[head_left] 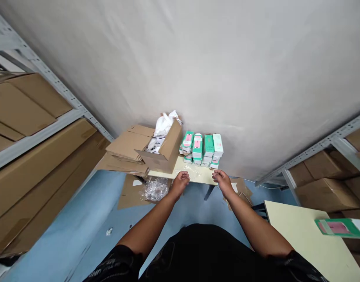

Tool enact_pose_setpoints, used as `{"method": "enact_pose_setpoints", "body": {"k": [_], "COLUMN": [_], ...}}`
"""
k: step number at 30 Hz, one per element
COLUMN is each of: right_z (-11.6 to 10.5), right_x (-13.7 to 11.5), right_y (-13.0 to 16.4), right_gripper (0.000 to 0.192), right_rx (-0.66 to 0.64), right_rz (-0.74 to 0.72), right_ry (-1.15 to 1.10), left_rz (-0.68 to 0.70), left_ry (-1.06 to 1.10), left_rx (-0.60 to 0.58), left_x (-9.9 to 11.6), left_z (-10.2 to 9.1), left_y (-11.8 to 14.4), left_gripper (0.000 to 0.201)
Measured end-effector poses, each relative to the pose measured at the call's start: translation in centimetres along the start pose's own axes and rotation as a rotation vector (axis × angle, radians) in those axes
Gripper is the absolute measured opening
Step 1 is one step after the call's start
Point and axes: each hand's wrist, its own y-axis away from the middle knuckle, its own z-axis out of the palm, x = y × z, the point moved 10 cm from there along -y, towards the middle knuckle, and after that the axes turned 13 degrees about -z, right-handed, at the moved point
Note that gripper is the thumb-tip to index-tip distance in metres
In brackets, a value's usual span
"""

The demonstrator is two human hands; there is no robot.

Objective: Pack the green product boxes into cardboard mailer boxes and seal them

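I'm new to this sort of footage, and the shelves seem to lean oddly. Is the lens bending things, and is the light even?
Head view: wide-angle distortion splays the metal shelving outward and shrinks the green boxes and both hands, left hand, right hand. Lighting is soft and even, shadows faint, no strong glare. Box print is too small to read.

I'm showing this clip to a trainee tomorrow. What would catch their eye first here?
Probably the stack of green and white boxes against the wall at the back of the small table, with the left hand and right hand open at its near edge. Next, the open carton stuffed with white packing, left of the stack.
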Motion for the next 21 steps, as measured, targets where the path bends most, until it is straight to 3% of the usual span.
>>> {"method": "enact_pose_setpoints", "body": {"k": [4,10,21], "right_z": [7.2,16.9,31.3], "right_x": [-1.5,-3.2,-9.5], "right_y": [-0.6,-1.5,-8.2], "right_gripper": [0.045,0.045,0.037], "right_rx": [-0.123,-0.332,-0.707], "right_rz": [0.009,0.02,-0.133], "right_ry": [-0.017,-0.085,-0.093], "left_rz": [0.007,0.028,0.129], "left_ry": [0.055,0.169,0.306], "left_rx": [0.068,0.216,0.562], "left_x": [1.0,1.6,5.3], "left_z": [-6.1,-13.5,-23.3], "left_y": [-0.4,-0.7,0.2], "left_gripper": [0.045,0.043,0.042]}}
